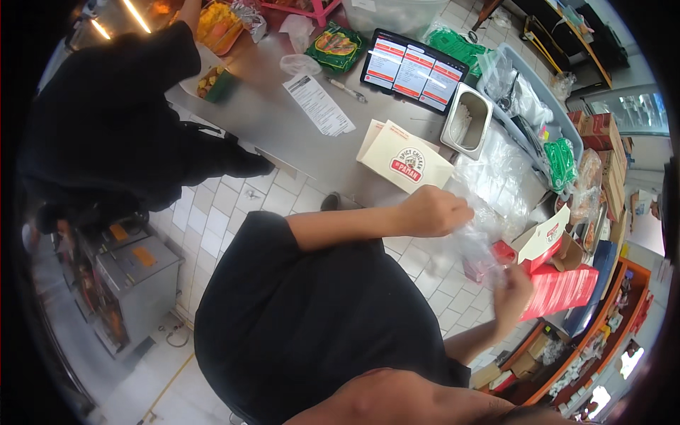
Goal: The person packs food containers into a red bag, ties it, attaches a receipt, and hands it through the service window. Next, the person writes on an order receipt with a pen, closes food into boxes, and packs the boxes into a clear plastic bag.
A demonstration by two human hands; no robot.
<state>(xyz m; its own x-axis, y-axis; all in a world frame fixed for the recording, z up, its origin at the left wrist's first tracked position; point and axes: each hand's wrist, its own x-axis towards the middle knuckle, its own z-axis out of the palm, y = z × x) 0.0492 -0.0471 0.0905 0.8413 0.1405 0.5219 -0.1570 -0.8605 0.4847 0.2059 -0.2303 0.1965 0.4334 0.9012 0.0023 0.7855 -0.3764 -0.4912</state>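
A clear plastic bag (476,249) stretches between my two hands at the table's near edge. My left hand (435,211) is closed on one side of it, just below a cream folded-card food box (405,157) with a red and black printed emblem. Around the bag's other side my right hand (511,294) is closed, its fingers partly blurred. Beside the right hand stand a stack of flat red cartons (559,290) and an upright cream and red carton (542,237). More clear plastic bags (499,180) lie heaped beyond my hands.
On the steel table (283,142) are a tablet (413,69), paper receipts (319,104), a pen (347,90), a metal container (466,120) and a green packet (336,47). A blue-grey crate (528,71) holds bags and scissors. Another person in black (106,113) stands at left, reaching over the table.
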